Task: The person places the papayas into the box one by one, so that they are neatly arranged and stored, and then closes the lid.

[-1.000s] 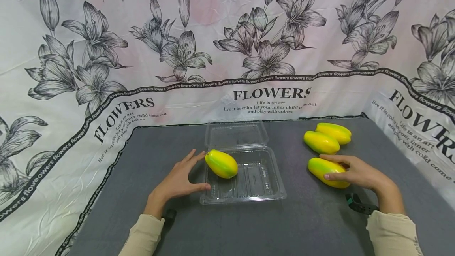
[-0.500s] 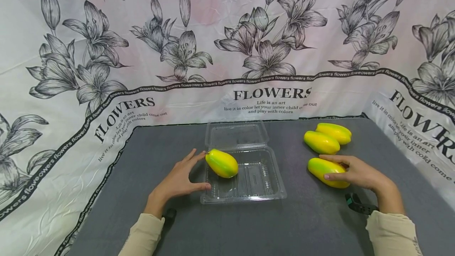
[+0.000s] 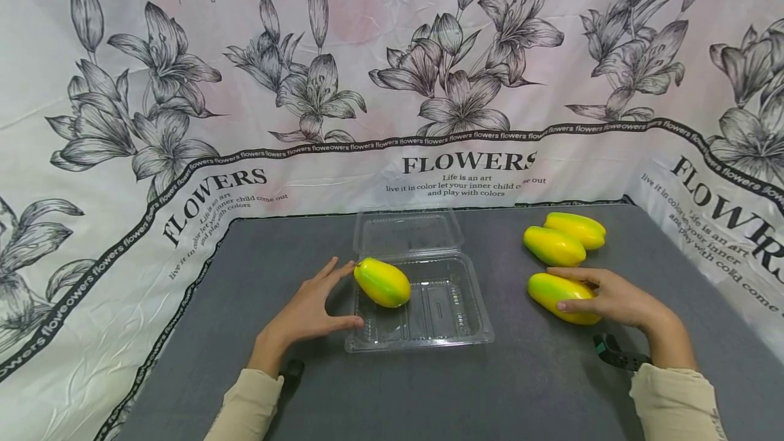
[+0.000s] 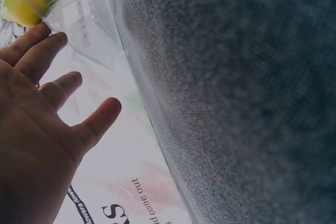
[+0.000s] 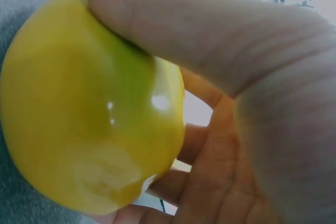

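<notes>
My right hand (image 3: 618, 298) grips a yellow-green papaya (image 3: 560, 297) at the right of the table, thumb on the near side and fingers round the far side. In the right wrist view the papaya (image 5: 94, 114) fills much of the picture, with the fingertips hidden behind it. My left hand (image 3: 309, 308) has its fingers spread at the left edge of a clear plastic clamshell box (image 3: 480, 312), whose lid (image 3: 407, 233) lies folded back. Inside the box, on its left side, another papaya (image 3: 382, 283) lies tilted. The left wrist view shows the left hand (image 4: 47, 98) with extended fingers near the box wall.
Two more papayas lie close together behind the right hand, one nearer (image 3: 554, 246) and one farther (image 3: 576, 229). A grey cloth (image 3: 416, 393) covers the table. White flower-printed fabric (image 3: 318, 182) rises along the back and sides.
My right hand and the papaya in it have shifted very slightly to the left. The left hand, the box and the other papayas stay where they were.
</notes>
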`<action>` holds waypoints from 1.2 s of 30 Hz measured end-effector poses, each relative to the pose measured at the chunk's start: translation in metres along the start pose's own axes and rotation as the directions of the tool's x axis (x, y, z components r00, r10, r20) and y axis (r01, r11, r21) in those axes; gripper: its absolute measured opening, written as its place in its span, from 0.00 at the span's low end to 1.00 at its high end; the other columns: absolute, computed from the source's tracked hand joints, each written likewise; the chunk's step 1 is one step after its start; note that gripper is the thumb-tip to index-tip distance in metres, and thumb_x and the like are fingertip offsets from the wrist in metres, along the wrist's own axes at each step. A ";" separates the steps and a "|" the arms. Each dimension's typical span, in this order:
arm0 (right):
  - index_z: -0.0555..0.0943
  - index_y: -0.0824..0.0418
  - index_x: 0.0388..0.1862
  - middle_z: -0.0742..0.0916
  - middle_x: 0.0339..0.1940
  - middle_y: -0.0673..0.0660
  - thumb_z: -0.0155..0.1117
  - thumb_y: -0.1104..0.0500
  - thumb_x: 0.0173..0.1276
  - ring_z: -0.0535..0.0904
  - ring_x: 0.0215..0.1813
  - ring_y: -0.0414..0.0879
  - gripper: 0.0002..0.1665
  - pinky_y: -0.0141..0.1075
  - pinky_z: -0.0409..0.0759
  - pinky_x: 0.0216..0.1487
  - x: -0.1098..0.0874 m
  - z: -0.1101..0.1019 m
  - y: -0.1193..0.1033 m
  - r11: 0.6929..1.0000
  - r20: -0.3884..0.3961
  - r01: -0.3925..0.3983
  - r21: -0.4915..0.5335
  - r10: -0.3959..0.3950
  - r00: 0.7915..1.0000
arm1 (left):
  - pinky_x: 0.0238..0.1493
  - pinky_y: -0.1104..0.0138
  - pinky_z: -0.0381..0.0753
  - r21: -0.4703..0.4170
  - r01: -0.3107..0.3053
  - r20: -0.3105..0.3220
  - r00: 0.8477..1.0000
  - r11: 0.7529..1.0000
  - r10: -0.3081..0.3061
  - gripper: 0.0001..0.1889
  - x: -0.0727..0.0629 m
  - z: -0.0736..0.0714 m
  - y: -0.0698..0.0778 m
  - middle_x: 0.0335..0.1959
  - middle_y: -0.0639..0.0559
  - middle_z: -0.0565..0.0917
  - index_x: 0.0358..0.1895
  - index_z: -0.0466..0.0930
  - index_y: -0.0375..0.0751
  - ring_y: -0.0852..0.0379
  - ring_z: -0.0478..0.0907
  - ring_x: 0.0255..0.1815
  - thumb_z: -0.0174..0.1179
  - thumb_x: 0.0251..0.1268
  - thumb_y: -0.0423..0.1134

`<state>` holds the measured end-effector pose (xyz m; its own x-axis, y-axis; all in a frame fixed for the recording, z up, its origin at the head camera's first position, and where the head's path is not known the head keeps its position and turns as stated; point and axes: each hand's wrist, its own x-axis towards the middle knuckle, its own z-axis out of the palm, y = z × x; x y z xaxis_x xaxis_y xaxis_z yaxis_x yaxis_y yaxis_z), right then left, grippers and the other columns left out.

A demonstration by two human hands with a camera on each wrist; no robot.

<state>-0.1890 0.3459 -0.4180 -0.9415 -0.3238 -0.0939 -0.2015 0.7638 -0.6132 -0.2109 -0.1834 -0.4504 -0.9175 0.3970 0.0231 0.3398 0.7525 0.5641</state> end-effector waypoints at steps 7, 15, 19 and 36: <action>0.72 0.58 0.76 0.80 0.68 0.67 0.71 0.45 0.68 0.76 0.58 0.48 0.41 0.44 0.77 0.52 0.003 0.003 -0.004 1.000 -0.009 0.002 -0.006 -0.002 1.000 | 0.71 0.25 0.52 0.004 0.012 0.002 1.000 1.000 -0.012 0.55 -0.001 0.000 -0.001 0.85 0.43 0.49 0.81 0.55 0.64 0.33 0.49 0.84 0.72 0.49 0.69; 0.71 0.56 0.76 0.82 0.66 0.66 0.73 0.45 0.67 0.76 0.51 0.44 0.42 0.35 0.75 0.47 0.006 0.004 -0.008 0.999 -0.069 0.024 -0.028 -0.025 0.997 | 0.72 0.25 0.50 -0.006 0.011 0.007 1.000 1.000 -0.011 0.55 -0.001 -0.002 0.002 0.85 0.43 0.48 0.81 0.56 0.64 0.35 0.48 0.84 0.72 0.49 0.70; 0.70 0.57 0.77 0.81 0.67 0.68 0.73 0.46 0.66 0.76 0.52 0.49 0.43 0.36 0.75 0.46 0.008 0.005 -0.010 0.999 -0.097 0.041 -0.027 -0.043 0.994 | 0.73 0.26 0.49 -0.007 0.003 0.007 1.000 1.000 -0.003 0.55 0.000 -0.002 0.002 0.85 0.43 0.49 0.81 0.56 0.63 0.35 0.48 0.84 0.72 0.49 0.69; 0.69 0.54 0.78 0.79 0.69 0.69 0.73 0.48 0.67 0.75 0.46 0.47 0.43 0.34 0.74 0.41 0.010 0.007 -0.021 0.998 -0.188 0.068 -0.011 -0.069 0.980 | 0.71 0.25 0.53 -0.006 0.014 0.006 1.000 1.000 -0.014 0.54 0.001 0.001 0.000 0.85 0.43 0.49 0.81 0.55 0.64 0.34 0.48 0.84 0.73 0.50 0.67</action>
<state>-0.1928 0.3229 -0.4120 -0.9594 -0.2649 0.0973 -0.2679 0.7464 -0.6092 -0.2114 -0.1828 -0.4508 -0.9208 0.3898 0.0100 0.3258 0.7551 0.5690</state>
